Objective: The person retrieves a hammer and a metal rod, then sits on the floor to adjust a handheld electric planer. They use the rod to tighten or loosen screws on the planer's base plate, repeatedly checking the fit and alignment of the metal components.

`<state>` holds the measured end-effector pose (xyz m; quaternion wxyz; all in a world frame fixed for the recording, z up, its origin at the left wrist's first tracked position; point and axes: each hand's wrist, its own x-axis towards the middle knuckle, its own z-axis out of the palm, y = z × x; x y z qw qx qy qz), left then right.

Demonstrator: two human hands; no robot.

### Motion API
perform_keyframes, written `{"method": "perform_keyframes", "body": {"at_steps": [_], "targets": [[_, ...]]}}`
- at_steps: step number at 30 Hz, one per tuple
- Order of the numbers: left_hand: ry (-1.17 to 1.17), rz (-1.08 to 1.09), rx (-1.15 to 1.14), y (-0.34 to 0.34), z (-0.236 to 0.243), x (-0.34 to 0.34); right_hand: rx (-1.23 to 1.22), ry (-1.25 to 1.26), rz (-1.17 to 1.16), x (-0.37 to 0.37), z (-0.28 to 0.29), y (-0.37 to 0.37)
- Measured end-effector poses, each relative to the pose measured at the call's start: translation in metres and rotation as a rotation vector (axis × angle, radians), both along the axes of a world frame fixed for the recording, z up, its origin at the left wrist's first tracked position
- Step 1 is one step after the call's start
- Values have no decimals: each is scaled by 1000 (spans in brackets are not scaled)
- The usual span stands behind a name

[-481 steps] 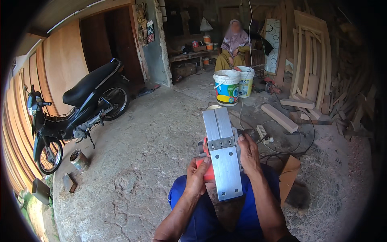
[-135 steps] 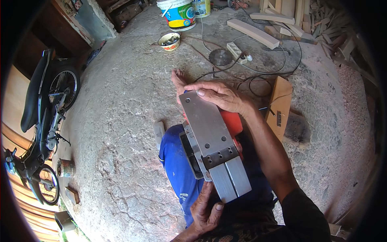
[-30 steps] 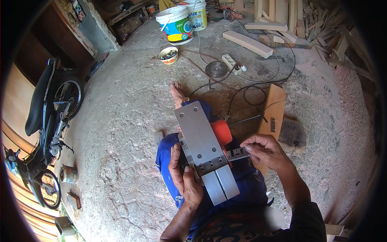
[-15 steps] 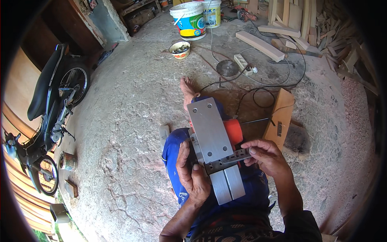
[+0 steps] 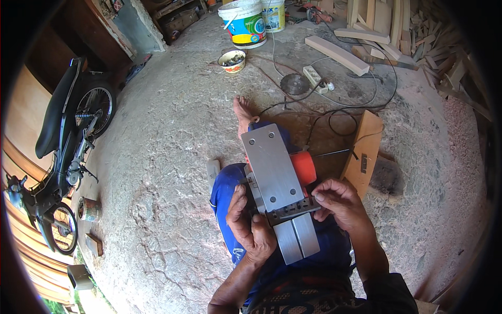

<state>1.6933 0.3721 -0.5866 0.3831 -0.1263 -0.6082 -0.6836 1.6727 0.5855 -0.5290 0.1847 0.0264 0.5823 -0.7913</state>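
An electric hand planer [image 5: 272, 166] with an orange body lies upside down across my lap, its flat metal sole facing up in a long plate and a shorter grooved plate [image 5: 296, 238]. My left hand [image 5: 250, 225] is cupped along its left side, thumb and fingers against the body. Between the two plates, a dark slotted metal bar [image 5: 293, 210], which looks like a blade holder, lies crosswise in the gap. The thumb and fingers of my right hand [image 5: 337, 203] pinch its right end.
A wooden board [image 5: 362, 152] lies to the right, beside a dark block [image 5: 386, 175]. Ahead are a circular saw blade [image 5: 295, 83], a power strip [image 5: 315, 78], cables, a bowl of small parts [image 5: 231, 62] and paint buckets [image 5: 244, 26]. A motorcycle [image 5: 73, 141] stands left.
The slotted bar has slid left, further into the gap between the plates, and my right hand has moved left with it. My left hand stays at the planer's side.
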Motion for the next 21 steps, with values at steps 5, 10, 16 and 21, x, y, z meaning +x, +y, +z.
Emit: {"method": "perform_keyframes", "body": {"at_steps": [5, 10, 16, 21], "targets": [[32, -35, -10, 0, -2, -3, 61, 100, -2, 1, -10, -4], [-29, -114, -54, -6, 4, 2, 226, 209, 17, 1, -2, -11], [-220, -27, -287, -7, 28, 11, 31, 187, 7, 6, -16, -8], [-257, -87, -230, -8, 27, 11, -21, 178, 13, 4, -25, -13]]}}
